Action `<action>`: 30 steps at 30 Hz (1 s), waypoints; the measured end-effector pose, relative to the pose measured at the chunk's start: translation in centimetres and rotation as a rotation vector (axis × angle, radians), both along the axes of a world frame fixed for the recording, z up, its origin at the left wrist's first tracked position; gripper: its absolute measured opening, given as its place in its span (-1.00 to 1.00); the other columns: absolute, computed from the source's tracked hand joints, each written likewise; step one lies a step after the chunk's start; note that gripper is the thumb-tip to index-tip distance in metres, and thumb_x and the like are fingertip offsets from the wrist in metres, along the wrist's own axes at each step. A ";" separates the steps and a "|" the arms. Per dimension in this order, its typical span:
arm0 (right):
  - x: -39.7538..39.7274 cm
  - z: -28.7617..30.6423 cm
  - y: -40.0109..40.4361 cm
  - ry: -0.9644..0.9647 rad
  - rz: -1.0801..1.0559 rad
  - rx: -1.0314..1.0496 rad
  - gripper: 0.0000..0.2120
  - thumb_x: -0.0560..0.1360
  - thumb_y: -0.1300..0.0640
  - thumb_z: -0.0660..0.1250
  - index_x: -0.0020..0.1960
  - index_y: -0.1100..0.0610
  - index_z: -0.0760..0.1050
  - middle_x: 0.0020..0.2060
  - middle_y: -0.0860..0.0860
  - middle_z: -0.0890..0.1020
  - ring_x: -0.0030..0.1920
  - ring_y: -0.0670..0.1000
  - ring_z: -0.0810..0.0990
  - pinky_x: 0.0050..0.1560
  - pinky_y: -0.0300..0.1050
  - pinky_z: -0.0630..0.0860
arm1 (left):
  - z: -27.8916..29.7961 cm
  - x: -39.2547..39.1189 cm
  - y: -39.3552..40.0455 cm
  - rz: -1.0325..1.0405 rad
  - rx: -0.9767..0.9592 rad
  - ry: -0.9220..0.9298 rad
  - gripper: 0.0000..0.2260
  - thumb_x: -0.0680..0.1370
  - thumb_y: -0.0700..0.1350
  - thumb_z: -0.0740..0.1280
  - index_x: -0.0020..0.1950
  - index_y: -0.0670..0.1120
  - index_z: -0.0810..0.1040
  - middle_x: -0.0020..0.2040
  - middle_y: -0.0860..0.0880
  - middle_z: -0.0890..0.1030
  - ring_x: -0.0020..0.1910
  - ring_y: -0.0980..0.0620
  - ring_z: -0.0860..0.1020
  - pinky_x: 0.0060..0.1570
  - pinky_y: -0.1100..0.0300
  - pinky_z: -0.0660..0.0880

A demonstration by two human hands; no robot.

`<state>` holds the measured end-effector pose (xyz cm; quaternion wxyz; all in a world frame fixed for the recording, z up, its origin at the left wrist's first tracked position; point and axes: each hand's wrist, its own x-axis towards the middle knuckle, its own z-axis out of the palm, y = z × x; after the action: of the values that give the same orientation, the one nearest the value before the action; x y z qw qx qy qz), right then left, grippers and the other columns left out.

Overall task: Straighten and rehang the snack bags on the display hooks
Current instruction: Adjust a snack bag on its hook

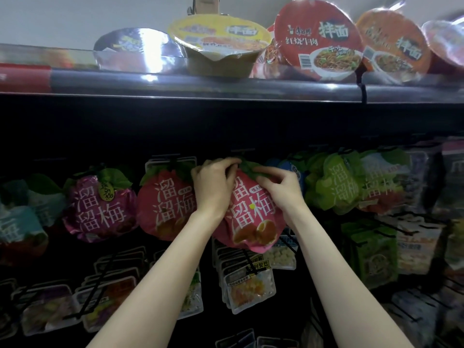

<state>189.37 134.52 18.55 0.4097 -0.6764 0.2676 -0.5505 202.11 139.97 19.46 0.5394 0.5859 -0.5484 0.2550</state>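
Note:
A pink-red plum snack bag (251, 217) with white characters and a green leaf top hangs tilted at the middle of the hook row. My left hand (214, 187) grips its upper left edge near the leaf. On the green leaf at its upper right, my right hand (278, 187) pinches the bag. The hook at the bag's top is hidden behind my fingers. A matching red bag (163, 204) hangs just left, and a magenta bag (98, 209) further left.
Green snack bags (336, 182) hang to the right. Rows of small clear packets (247, 285) on black hooks fill the space below. A shelf edge (226, 86) above carries several instant noodle bowls (316, 38). Teal bags (20, 222) hang at far left.

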 end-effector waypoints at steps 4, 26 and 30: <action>0.5 0.2 0.1 0.003 0.005 0.081 -0.86 0.52 0.21 0.32 -0.02 0.01 0.60 0.01 0.05 0.64 0.04 0.05 0.61 0.08 -0.01 0.57 | 0.7 0.7 0.3 0.059 0.161 -0.038 -0.77 0.59 -0.03 0.22 0.19 0.04 0.58 0.14 0.01 0.57 0.25 -0.06 0.35 0.11 0.14 0.11; 11.9 -1.0 6.3 0.691 0.043 -0.469 -0.39 0.54 0.26 0.18 0.51 0.17 0.00 0.48 0.14 0.03 0.48 0.18 0.09 0.44 -0.05 0.12 | -5.0 12.5 6.7 -0.025 0.170 0.489 -0.78 0.50 -0.24 0.35 0.13 -0.21 0.56 0.01 -0.15 0.62 -0.02 -0.04 0.57 -0.18 0.23 0.41; 11.8 -1.8 5.1 0.589 0.040 -0.369 -0.38 0.57 0.18 0.21 0.52 0.15 -0.04 0.49 0.11 0.06 0.48 0.14 0.11 0.41 -0.10 0.15 | -3.7 12.8 8.5 -0.152 0.206 0.348 -0.92 0.49 -0.25 0.36 -0.14 -0.08 0.55 -0.20 0.01 0.61 -0.22 0.09 0.57 -0.31 0.41 0.44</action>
<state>201.16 139.61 16.79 0.1967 -0.8739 0.2569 -0.3627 214.89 148.48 15.74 0.5807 0.6302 -0.5129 0.0514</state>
